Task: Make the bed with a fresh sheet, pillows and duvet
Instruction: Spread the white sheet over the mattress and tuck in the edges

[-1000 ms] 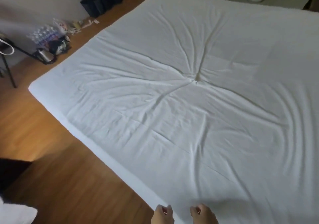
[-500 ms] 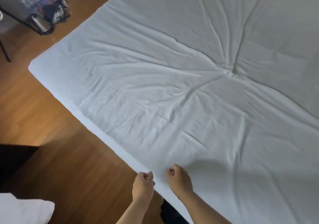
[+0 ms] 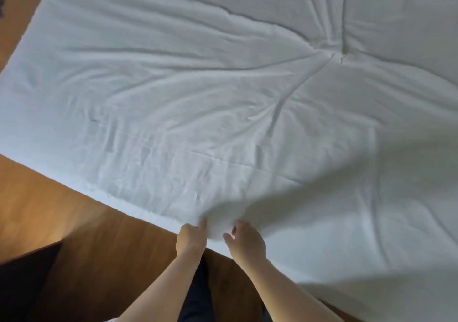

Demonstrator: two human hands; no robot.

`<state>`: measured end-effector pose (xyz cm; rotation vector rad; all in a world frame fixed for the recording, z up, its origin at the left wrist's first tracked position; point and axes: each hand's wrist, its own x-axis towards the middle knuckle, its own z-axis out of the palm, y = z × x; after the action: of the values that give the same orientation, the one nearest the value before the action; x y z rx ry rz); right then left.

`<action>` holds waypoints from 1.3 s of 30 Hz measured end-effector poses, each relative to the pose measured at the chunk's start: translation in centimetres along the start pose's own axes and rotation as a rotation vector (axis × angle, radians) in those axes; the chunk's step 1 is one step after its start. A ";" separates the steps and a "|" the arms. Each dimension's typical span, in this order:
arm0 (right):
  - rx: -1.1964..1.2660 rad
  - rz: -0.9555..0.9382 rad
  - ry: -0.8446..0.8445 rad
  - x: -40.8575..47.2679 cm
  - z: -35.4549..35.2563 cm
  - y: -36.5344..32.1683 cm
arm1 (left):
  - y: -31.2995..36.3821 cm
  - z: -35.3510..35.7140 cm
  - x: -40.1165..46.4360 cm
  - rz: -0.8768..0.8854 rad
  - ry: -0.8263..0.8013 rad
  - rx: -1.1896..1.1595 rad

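The left hand (image 3: 190, 237) and the right hand (image 3: 245, 243), fingers curled, each pinch the near edge of the wrinkled white cotton sheet (image 3: 223, 103) above the brown wooden floor (image 3: 62, 217).

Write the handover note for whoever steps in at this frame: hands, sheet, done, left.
Left hand and right hand both pinch the near edge of the white sheet, close together.
The sheet is spread over the bed, wrinkled, with creases radiating from a bunched point.
Done: sheet laid out.
Left: smooth the sheet; pillows and duvet, neither in view. Wooden floor alongside.
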<state>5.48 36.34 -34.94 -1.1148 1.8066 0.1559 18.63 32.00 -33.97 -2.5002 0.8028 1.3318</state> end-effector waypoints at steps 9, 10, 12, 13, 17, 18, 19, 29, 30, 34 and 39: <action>-0.290 -0.030 0.283 1.0 5.2 0.1 | 0.2 -0.4 4.7 0.074 -0.131 0.048; -0.303 -0.044 0.287 0.7 5.6 -0.2 | 0.0 -0.6 4.9 0.057 -0.147 0.018; -0.274 -0.073 0.346 0.5 6.1 -0.3 | -0.3 -0.6 4.9 0.034 -0.166 -0.045; -0.236 -0.075 0.368 0.4 6.0 -0.4 | -0.5 -0.8 4.8 0.036 -0.172 -0.075; -0.181 -0.114 0.432 -1.0 6.4 -0.5 | -1.8 -1.7 3.5 0.080 -0.179 -0.159; -0.189 -0.127 0.438 -1.4 6.6 -0.5 | -2.1 -1.9 3.1 0.091 -0.178 -0.164; -0.199 -0.137 0.440 -1.8 6.7 -0.5 | -2.4 -2.1 2.8 0.102 -0.180 -0.174; -0.318 -0.178 0.311 -4.0 8.1 -1.9 | -5.2 -2.7 2.1 0.059 -0.182 -0.224; -0.333 -0.165 0.302 -3.8 8.2 -1.8 | -5.4 -2.8 2.3 0.049 -0.190 -0.213; -0.354 -0.146 0.295 -3.2 8.8 -1.2 | -5.2 -3.3 3.3 0.056 -0.245 -0.196; -0.315 -0.098 0.340 -2.4 7.7 -3.3 | -4.1 -6.1 5.8 -0.067 -0.099 -0.339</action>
<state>13.29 40.11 -35.91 -1.5237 2.0691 0.2068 27.78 30.79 -35.48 -2.6515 0.5017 1.6739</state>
